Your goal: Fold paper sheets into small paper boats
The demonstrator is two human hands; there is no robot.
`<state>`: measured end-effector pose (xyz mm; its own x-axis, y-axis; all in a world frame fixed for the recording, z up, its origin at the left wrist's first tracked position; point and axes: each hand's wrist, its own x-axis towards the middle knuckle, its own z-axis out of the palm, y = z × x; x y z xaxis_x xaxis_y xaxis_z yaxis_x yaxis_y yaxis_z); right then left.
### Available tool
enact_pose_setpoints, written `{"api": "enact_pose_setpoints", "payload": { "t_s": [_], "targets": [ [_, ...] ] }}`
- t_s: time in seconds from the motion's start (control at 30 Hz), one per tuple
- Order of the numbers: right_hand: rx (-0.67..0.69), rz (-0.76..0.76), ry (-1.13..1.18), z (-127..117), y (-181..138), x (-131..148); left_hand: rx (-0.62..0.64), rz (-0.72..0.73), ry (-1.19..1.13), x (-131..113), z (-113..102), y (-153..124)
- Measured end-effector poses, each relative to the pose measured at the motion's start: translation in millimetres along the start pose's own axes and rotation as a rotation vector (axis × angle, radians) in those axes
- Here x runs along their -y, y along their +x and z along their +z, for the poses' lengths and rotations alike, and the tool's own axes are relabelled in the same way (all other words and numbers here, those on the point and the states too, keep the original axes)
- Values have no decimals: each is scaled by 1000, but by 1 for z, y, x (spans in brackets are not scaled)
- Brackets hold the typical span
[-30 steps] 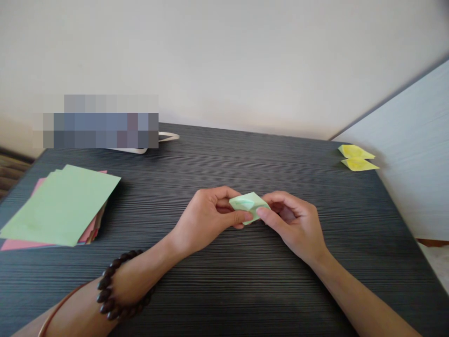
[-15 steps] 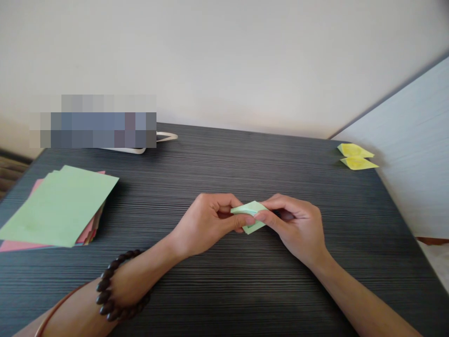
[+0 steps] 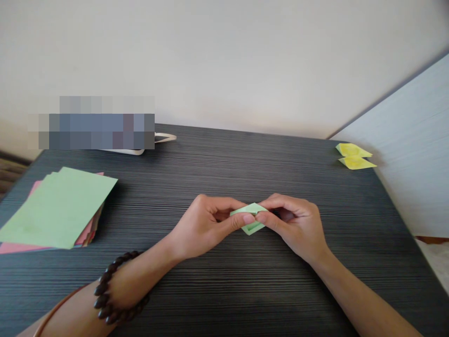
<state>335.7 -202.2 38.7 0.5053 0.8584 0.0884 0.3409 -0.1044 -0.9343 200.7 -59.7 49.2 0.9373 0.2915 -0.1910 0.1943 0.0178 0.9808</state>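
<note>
A small folded piece of light green paper (image 3: 254, 228) is held above the middle of the dark table (image 3: 217, 290). My left hand (image 3: 206, 227) pinches its left side, thumb lying across the front and fingers behind. From the right, my right hand (image 3: 298, 224) grips the same paper between thumb and bent fingers. The two thumb tips almost meet at the paper's centre and cover part of its folds. A lower flap shows beneath the thumbs, and a pointed corner sticks up above them.
On the left lies a stack of coloured paper sheets (image 3: 59, 208), green on top with pink below. Two yellow folded paper pieces (image 3: 356, 157) rest at the far right corner. A blurred-out object (image 3: 101, 126) stands at the back left, near the wall (image 3: 224, 61).
My left thumb and fingers have shifted slightly on the green paper, the thumb now higher across its front. The lower flap shows more of its inside. The view has moved a little.
</note>
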Motion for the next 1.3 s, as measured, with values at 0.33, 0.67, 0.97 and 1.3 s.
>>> {"api": "enact_pose_setpoints", "payload": {
  "t_s": [0.33,0.67,0.97,1.3],
  "targets": [
    [0,13,43,-1,0,0,17,-38,-88,2,0,1],
    [-23,47,131,3,2,0,-1,-39,-121,5,0,2],
    [-62,91,179,4,1,0,14,-30,-152,2,-2,4],
    [-82,119,41,3,1,1,45,-126,-282,4,-5,5]
  ]
}}
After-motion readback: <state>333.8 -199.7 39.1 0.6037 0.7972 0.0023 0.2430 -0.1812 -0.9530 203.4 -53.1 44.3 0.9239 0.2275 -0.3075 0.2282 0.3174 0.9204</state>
